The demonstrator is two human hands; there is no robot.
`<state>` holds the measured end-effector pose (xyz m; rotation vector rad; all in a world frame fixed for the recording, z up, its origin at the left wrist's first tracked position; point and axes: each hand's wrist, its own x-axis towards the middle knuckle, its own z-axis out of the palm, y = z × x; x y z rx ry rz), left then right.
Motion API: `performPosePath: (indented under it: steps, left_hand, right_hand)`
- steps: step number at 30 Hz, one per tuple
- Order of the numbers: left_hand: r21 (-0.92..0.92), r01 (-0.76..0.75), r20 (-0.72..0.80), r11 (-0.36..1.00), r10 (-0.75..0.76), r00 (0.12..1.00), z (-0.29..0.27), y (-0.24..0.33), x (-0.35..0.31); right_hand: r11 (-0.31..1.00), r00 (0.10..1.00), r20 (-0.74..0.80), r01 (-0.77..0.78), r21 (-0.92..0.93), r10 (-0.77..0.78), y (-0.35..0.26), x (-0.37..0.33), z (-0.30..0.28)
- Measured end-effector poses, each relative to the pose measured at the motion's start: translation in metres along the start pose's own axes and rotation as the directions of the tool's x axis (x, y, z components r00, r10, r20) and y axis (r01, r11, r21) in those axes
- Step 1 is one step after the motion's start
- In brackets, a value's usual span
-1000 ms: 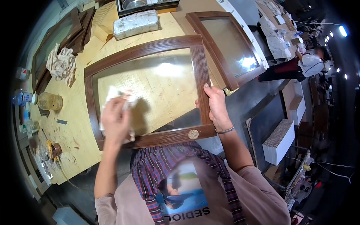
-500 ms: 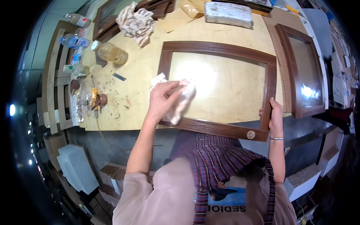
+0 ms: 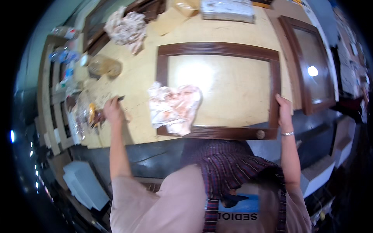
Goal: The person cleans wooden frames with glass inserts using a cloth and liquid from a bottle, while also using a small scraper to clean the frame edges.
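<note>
A brown wooden-framed glass panel (image 3: 217, 48) lies on the pale worktable (image 3: 136, 83), its near side by the table's front edge. My right hand (image 3: 284, 110) grips the right side of the frame. A crumpled white cloth (image 3: 175, 108) with reddish stains rests over the panel's lower left corner, with no hand on it. To the left of the panel, my left hand (image 3: 113, 110) is low over the table, its fingers pinched at a small dark flat strip (image 3: 121, 98). The hand is somewhat blurred, and part of the strip is hidden by the fingers.
A capped plastic bottle with yellowish liquid (image 3: 104, 66) and other bottles (image 3: 64, 55) stand or lie at the left. Another crumpled cloth (image 3: 126, 29) lies at the back, near a whitish block (image 3: 227, 11). A second framed glass panel (image 3: 311, 73) is at the right.
My left hand has let go of the cloth, leaving it on the panel's corner, and moved left to the dark strip. My right hand stays on the frame. The view has shifted slightly.
</note>
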<state>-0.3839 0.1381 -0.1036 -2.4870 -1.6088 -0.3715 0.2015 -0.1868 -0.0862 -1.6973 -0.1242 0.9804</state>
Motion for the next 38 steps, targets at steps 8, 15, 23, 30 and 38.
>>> performPosePath:
  steps: [8, 15, 23, 30, 38]
  left_hand:
    - [0.083, 0.071, 0.05, 0.994, -0.075, 0.996, -0.032, 0.06, -0.116]
    - [-0.095, 0.038, 0.083, 0.995, -0.031, 0.996, -0.054, 0.117, -0.178]
    - [-0.099, 0.119, 0.163, 0.988, -0.102, 0.981, -0.074, 0.142, -0.192]
    - [-0.726, 0.168, 0.12, 0.667, -0.118, 0.986, -0.129, 0.256, -0.092]
    - [-0.728, -0.508, -0.267, 0.461, 0.493, 0.828, -0.128, 0.448, 0.037]
  right_hand:
    - [1.0, 1.0, -0.007, 0.023, -0.001, -0.023, 0.008, 0.002, -0.002]
    - [1.0, 0.999, -0.028, 0.023, -0.022, -0.023, 0.013, 0.006, -0.007]
    - [0.91, 0.96, -0.155, 0.158, -0.384, -0.232, 0.04, 0.02, -0.013]
    - [0.958, 0.966, -0.08, 0.228, -0.174, -0.244, 0.021, -0.019, -0.013]
    - [0.866, 0.929, -0.027, 0.333, -0.373, -0.369, -0.064, -0.101, -0.011]
